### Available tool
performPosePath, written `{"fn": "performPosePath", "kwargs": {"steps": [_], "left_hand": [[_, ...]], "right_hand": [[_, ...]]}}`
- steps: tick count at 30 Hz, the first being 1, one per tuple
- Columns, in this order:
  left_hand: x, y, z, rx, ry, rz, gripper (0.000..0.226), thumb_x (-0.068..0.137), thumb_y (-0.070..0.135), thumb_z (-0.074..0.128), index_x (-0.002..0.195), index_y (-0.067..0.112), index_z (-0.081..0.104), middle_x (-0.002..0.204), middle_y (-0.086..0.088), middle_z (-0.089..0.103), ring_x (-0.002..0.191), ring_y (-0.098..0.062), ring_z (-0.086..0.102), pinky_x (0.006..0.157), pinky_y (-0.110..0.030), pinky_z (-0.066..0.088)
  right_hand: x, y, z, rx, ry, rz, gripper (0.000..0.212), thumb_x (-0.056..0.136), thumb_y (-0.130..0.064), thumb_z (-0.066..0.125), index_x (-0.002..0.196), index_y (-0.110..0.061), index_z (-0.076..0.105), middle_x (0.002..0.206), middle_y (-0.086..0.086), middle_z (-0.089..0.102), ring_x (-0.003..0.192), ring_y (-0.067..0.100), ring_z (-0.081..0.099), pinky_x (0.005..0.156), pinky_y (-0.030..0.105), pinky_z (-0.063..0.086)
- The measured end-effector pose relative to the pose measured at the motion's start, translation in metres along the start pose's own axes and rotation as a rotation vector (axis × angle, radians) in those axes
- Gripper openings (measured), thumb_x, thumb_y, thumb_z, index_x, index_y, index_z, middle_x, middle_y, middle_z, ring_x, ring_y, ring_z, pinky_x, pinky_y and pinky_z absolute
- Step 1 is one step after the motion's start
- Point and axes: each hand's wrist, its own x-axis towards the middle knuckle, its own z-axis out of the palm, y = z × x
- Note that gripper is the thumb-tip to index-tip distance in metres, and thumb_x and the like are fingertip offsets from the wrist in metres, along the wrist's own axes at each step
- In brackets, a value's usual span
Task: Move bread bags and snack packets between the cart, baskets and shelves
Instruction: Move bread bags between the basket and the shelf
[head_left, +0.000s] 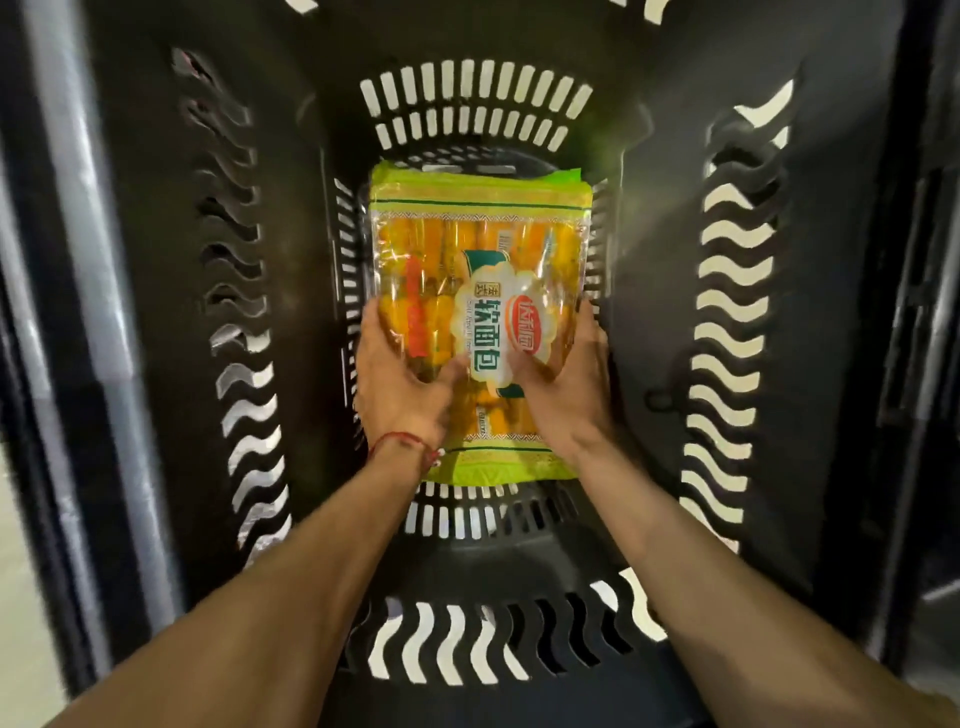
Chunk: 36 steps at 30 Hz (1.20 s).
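Observation:
A clear bread bag (480, 244) with green ends, a white label and orange wrapped rolls inside lies flat at the bottom of a deep black slotted basket (156, 312). Both my arms reach down into the basket. My left hand (400, 384) grips the bag's near left edge, thumb on top of the bag. My right hand (563, 384) grips the near right edge, thumb pressed on the label. A red string is tied round my left wrist. The bag's near part is partly hidden under my hands.
The basket's tall black walls with wavy slots close in on all sides. A grey metal bar (78, 260) runs along the left outside the basket, and a dark frame (914, 312) stands at the right.

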Motion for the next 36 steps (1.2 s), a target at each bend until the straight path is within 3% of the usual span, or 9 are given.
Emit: {"fn": "performPosePath", "kwargs": {"steps": [5,9,14,19,23,27,29,32,36], "left_hand": [[-0.033,0.017,-0.028,-0.044,0.016,-0.061,0.079,0.069,0.033,0.094,0.136,0.033,0.052,0.134,0.011,0.053,0.127,-0.016,0.055,0.114,-0.046,0.043],[-0.056,0.042,-0.050,-0.184,-0.073,-0.166,0.056,0.072,0.032,0.092,0.121,0.024,0.067,0.105,0.005,0.073,0.100,-0.017,0.071,0.098,-0.046,0.057],[-0.090,0.072,-0.079,-0.336,-0.176,-0.147,0.025,0.087,0.018,0.080,0.101,0.032,0.064,0.095,0.009,0.075,0.089,-0.009,0.074,0.090,-0.040,0.061],[-0.133,0.101,-0.119,-0.349,-0.203,-0.113,0.028,0.095,0.021,0.072,0.120,0.025,0.059,0.102,0.010,0.071,0.080,0.003,0.071,0.073,-0.020,0.061],[-0.174,0.126,-0.159,-0.399,-0.235,-0.130,0.031,0.097,0.022,0.069,0.127,0.019,0.061,0.106,0.003,0.074,0.091,-0.007,0.073,0.083,-0.031,0.063],[-0.223,0.149,-0.203,-0.454,-0.258,-0.124,0.029,0.098,0.017,0.067,0.126,0.016,0.062,0.109,0.001,0.074,0.090,-0.008,0.074,0.080,-0.031,0.064],[-0.249,0.158,-0.225,-0.453,-0.273,-0.109,0.028,0.098,0.016,0.067,0.126,0.015,0.062,0.106,-0.001,0.075,0.089,-0.011,0.074,0.078,-0.035,0.064],[-0.288,0.169,-0.253,-0.455,-0.309,-0.093,0.038,0.096,0.023,0.069,0.132,0.013,0.062,0.114,-0.005,0.076,0.101,-0.021,0.075,0.079,-0.039,0.063],[-0.338,0.182,-0.284,-0.442,-0.335,-0.047,0.041,0.097,0.026,0.067,0.135,0.013,0.060,0.120,-0.009,0.074,0.108,-0.029,0.073,0.091,-0.051,0.060]], "right_hand": [[-0.030,-0.019,-0.031,-0.031,0.020,0.028,0.106,0.091,-0.043,0.079,0.168,-0.028,0.007,0.165,-0.003,0.028,0.151,0.013,0.030,0.123,0.030,0.025],[-0.048,-0.042,-0.049,-0.007,0.033,0.083,0.113,0.073,-0.057,0.085,0.164,-0.029,0.023,0.157,0.001,0.043,0.146,0.019,0.044,0.122,0.045,0.039],[-0.087,-0.074,-0.074,-0.014,0.045,0.040,0.097,0.086,-0.034,0.086,0.163,-0.020,0.028,0.149,0.000,0.040,0.140,0.017,0.044,0.120,0.038,0.040],[-0.139,-0.107,-0.100,0.046,-0.011,0.057,0.087,0.090,-0.015,0.081,0.161,-0.023,0.031,0.135,-0.011,0.032,0.129,0.003,0.039,0.111,0.024,0.038],[-0.183,-0.133,-0.124,0.026,0.007,0.038,0.079,0.089,-0.021,0.082,0.156,-0.024,0.040,0.148,-0.005,0.037,0.134,0.011,0.045,0.114,0.031,0.041],[-0.238,-0.157,-0.156,0.064,0.041,-0.034,0.050,0.093,-0.026,0.078,0.139,-0.026,0.057,0.131,-0.005,0.047,0.123,0.018,0.056,0.106,0.036,0.050],[-0.269,-0.167,-0.169,0.060,0.026,-0.022,0.044,0.091,-0.043,0.075,0.130,-0.031,0.059,0.130,-0.003,0.051,0.122,0.019,0.058,0.103,0.036,0.051],[-0.302,-0.157,-0.184,0.093,-0.046,0.035,0.090,0.076,-0.086,0.064,0.147,-0.033,0.048,0.142,-0.002,0.057,0.128,0.019,0.059,0.109,0.048,0.049],[-0.367,-0.178,-0.217,0.289,-0.171,0.060,0.097,0.084,-0.068,0.073,0.162,-0.029,0.030,0.143,-0.011,0.063,0.128,0.010,0.061,0.115,0.042,0.045]]}}
